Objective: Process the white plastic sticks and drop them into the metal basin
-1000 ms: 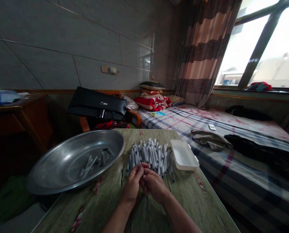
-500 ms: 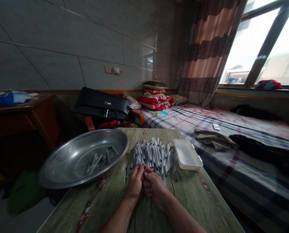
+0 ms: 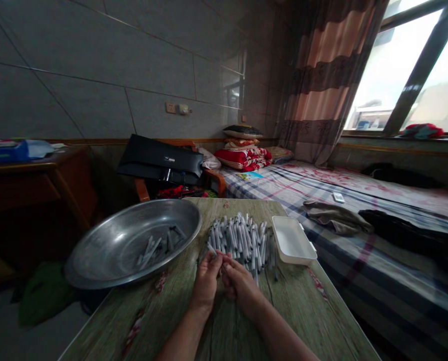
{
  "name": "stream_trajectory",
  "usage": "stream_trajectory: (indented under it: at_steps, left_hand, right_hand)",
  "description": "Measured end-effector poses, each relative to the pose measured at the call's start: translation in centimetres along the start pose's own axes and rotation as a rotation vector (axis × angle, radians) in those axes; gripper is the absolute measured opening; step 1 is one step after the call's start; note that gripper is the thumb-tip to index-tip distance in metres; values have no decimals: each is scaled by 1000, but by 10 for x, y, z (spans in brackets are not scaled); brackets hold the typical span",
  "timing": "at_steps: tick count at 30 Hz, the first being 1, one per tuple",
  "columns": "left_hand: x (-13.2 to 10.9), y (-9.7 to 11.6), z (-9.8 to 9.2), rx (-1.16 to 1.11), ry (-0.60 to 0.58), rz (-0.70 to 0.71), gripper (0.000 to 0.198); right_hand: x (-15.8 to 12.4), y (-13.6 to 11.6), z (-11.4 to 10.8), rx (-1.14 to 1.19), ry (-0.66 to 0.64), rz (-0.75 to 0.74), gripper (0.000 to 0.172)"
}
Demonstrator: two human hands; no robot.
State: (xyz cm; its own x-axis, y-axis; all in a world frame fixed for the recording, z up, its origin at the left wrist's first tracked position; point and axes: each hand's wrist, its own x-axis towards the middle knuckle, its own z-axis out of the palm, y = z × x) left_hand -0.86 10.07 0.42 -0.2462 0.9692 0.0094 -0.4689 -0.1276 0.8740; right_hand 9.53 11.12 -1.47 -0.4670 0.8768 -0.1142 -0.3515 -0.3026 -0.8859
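Observation:
A slim whitish pen (image 3: pixel 211 248) pokes out past the fingertips of my left hand (image 3: pixel 206 281), which is closed around it. Against those fingers, my right hand (image 3: pixel 241 282) is pinched at the pen's near end, where the fingers hide most of it. Just beyond both hands lies a pile of similar pens (image 3: pixel 242 238), pale and translucent with dark ends. Several more pens (image 3: pixel 149 250) rest inside the large metal basin (image 3: pixel 107 271) on the left.
A white plastic box (image 3: pixel 291 240) sits right of the pile on the wood-patterned table (image 3: pixel 291 321). The basin overhangs the table's left edge. Alongside on the right is a bed (image 3: pixel 344 255) with clothes on it. A black monitor (image 3: pixel 164 160) leans on a chair behind.
The pen now shows above my left fingertips, where it was hidden before. My right hand has shifted slightly, and the whole view has moved a little.

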Motion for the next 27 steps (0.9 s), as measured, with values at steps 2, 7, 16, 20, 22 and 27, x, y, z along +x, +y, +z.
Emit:
stream_trajectory:
  at_steps: [2,7,16,20,22,27]
  left_hand:
    - [1,1,-3,43,0,39,33]
    - [2,-1,-10,85,-49,-28,35]
    - [2,4,-9,-42,-96,-115,31]
    - [1,6,-11,-33,-140,-113,28]
    - [1,6,-11,-3,-147,-82,27]
    - [-3,11,-9,124,-160,12,26]
  right_hand:
    - [2,2,-4,-70,2,-106,53]
    - [2,5,-6,-36,12,-13,62]
    - [-7,-10,4,53,-65,178,31]
    - [-12,-17,5,132,-187,256,31]
    - [-12,-16,4,145,-203,261,33]
    - [-3,-3,-2,4,-127,42,37]
